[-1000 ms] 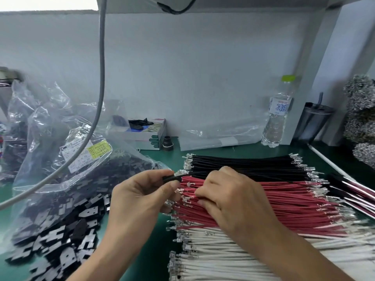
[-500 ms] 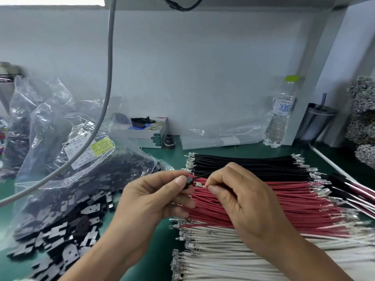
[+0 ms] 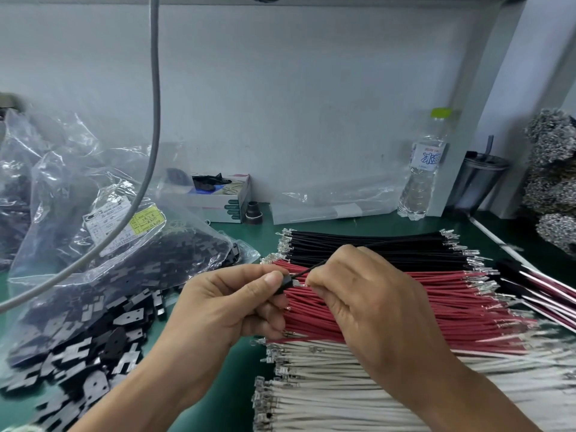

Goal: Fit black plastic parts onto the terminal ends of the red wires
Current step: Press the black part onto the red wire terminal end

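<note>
The hands have lifted off the pile since a second ago: the left hand [image 3: 227, 304] now pinches a small black plastic part [image 3: 284, 283], while the right hand [image 3: 358, 291] pinches a thin black wire [image 3: 314, 267] at it, not a red one. The red wires [image 3: 389, 307] lie below on the green bench [image 3: 358, 224]. A clear bag of black parts [image 3: 124, 260] sits left, unobstructing.

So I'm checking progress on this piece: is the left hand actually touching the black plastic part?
Touching. The head view shows the left hand pinching the black plastic part between thumb and fingers, no gap visible.
</note>
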The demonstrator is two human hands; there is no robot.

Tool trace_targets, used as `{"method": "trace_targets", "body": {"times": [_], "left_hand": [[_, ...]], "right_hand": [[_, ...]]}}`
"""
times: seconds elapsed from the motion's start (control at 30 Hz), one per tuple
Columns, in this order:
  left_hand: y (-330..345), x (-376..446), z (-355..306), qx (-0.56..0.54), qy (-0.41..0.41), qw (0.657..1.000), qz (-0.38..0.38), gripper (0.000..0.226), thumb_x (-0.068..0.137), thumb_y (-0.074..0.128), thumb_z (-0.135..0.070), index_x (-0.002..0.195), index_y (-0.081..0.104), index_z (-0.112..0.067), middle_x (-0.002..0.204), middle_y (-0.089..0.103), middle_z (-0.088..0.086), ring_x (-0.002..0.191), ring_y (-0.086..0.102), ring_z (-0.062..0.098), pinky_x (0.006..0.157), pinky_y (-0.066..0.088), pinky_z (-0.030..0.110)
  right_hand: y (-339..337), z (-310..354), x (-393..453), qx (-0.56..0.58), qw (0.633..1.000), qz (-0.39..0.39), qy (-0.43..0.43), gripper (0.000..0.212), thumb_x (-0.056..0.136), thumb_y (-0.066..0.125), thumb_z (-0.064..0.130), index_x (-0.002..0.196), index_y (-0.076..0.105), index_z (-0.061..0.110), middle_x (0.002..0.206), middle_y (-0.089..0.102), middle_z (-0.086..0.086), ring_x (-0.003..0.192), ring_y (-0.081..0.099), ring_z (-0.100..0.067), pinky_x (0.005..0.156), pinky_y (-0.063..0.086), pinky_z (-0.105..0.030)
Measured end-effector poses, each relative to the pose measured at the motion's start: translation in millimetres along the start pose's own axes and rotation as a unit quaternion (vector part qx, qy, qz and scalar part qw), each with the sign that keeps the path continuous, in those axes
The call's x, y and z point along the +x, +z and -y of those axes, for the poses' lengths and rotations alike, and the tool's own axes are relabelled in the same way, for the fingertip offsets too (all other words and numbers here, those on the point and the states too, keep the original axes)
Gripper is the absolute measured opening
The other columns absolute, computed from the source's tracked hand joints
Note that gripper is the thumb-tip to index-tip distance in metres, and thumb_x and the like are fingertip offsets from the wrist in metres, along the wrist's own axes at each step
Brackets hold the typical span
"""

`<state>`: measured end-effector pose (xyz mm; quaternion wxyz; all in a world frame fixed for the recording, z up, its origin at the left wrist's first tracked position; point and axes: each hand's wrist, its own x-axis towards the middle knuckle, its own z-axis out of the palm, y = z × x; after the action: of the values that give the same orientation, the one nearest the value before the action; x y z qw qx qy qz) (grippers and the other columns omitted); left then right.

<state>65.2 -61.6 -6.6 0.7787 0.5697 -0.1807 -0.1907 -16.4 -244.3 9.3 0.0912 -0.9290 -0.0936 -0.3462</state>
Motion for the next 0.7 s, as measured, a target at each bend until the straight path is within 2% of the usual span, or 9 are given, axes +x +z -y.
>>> {"method": "trace_targets", "body": {"times": [0.1, 0.3, 0.33, 0.4, 0.47, 0.5, 0.53, 0.6, 0.7], "left_hand": [[-2, 0, 0, 0.016, -0.007, 1.000, 0.007, 0.034, 0.074, 0.079, -0.023, 0.097, 0.079, 0.002, 0.077, 0.071, 0.022, 0.054, 0.063, 0.022, 0.052, 0.055, 0.028], [1, -2, 2, 0.008, -0.044, 0.999, 0.016, 0.034, 0.076, 0.081, -0.025, 0.099, 0.079, 0.000, 0.076, 0.070, 0.019, 0.056, 0.064, 0.022, 0.052, 0.056, 0.028], [3, -2, 2, 0.029, -0.025, 0.999, 0.008, 0.034, 0.073, 0.081, -0.028, 0.098, 0.081, -0.005, 0.077, 0.071, 0.019, 0.057, 0.065, 0.021, 0.052, 0.056, 0.028], [5, -2, 3, 0.133, 0.071, 0.989, -0.012, 0.032, 0.069, 0.087, -0.028, 0.099, 0.083, -0.020, 0.080, 0.074, 0.011, 0.063, 0.067, 0.019, 0.053, 0.057, 0.028], [3, -2, 4, 0.280, 0.191, 0.941, -0.020, 0.034, 0.070, 0.093, -0.024, 0.100, 0.082, -0.036, 0.084, 0.076, 0.000, 0.069, 0.070, 0.014, 0.060, 0.058, 0.025], [1, -2, 5, 0.330, 0.223, 0.917, -0.024, 0.034, 0.071, 0.091, -0.022, 0.098, 0.081, -0.041, 0.082, 0.076, -0.003, 0.068, 0.071, 0.013, 0.062, 0.058, 0.023], [-1, -2, 6, 0.351, 0.225, 0.908, -0.031, 0.033, 0.073, 0.090, -0.021, 0.095, 0.081, -0.044, 0.079, 0.076, -0.004, 0.065, 0.071, 0.013, 0.060, 0.058, 0.025], [-1, -4, 6, 0.310, 0.187, 0.932, -0.028, 0.026, 0.075, 0.085, -0.023, 0.092, 0.081, -0.042, 0.072, 0.077, 0.001, 0.058, 0.072, 0.017, 0.056, 0.060, 0.031], [-1, -4, 6, 0.211, 0.135, 0.968, -0.008, 0.019, 0.072, 0.082, -0.021, 0.089, 0.083, -0.031, 0.072, 0.077, 0.009, 0.055, 0.072, 0.022, 0.052, 0.057, 0.025]], "right_hand": [[-3, -1, 0, -0.066, 0.997, 0.013, -0.044, 0.019, 0.086, 0.075, 0.004, 0.093, 0.066, 0.018, 0.084, 0.053, 0.006, 0.073, 0.046, -0.014, 0.047, 0.043, -0.031], [8, 8, -3, -0.048, 0.998, 0.004, -0.044, 0.013, 0.091, 0.071, 0.008, 0.091, 0.063, 0.018, 0.084, 0.052, 0.005, 0.073, 0.046, -0.014, 0.051, 0.046, -0.031], [8, 8, -3, -0.035, 0.999, 0.002, -0.035, 0.009, 0.094, 0.068, 0.011, 0.092, 0.064, 0.019, 0.085, 0.054, 0.006, 0.075, 0.049, -0.014, 0.053, 0.047, -0.032], [9, 5, -3, 0.006, 1.000, -0.007, -0.004, 0.007, 0.099, 0.061, 0.021, 0.094, 0.066, 0.021, 0.087, 0.056, 0.009, 0.077, 0.053, -0.012, 0.057, 0.050, -0.032], [9, 2, -2, 0.070, 0.997, -0.018, 0.035, 0.012, 0.098, 0.058, 0.029, 0.094, 0.067, 0.023, 0.087, 0.058, 0.013, 0.080, 0.056, -0.008, 0.063, 0.050, -0.028], [9, 0, -3, 0.104, 0.993, -0.018, 0.050, 0.013, 0.096, 0.058, 0.032, 0.094, 0.068, 0.024, 0.088, 0.058, 0.015, 0.082, 0.056, -0.006, 0.067, 0.049, -0.025], [8, -2, -4, 0.133, 0.989, -0.012, 0.063, 0.014, 0.096, 0.058, 0.034, 0.094, 0.068, 0.026, 0.088, 0.058, 0.017, 0.083, 0.057, -0.006, 0.070, 0.047, -0.022], [6, -6, -7, 0.158, 0.985, 0.000, 0.072, 0.013, 0.094, 0.060, 0.038, 0.093, 0.069, 0.028, 0.088, 0.058, 0.019, 0.086, 0.058, -0.005, 0.071, 0.045, -0.020], [2, -8, -7, 0.136, 0.989, 0.006, 0.064, 0.011, 0.092, 0.062, 0.037, 0.089, 0.069, 0.029, 0.087, 0.058, 0.019, 0.083, 0.058, -0.004, 0.070, 0.046, -0.020]]}}
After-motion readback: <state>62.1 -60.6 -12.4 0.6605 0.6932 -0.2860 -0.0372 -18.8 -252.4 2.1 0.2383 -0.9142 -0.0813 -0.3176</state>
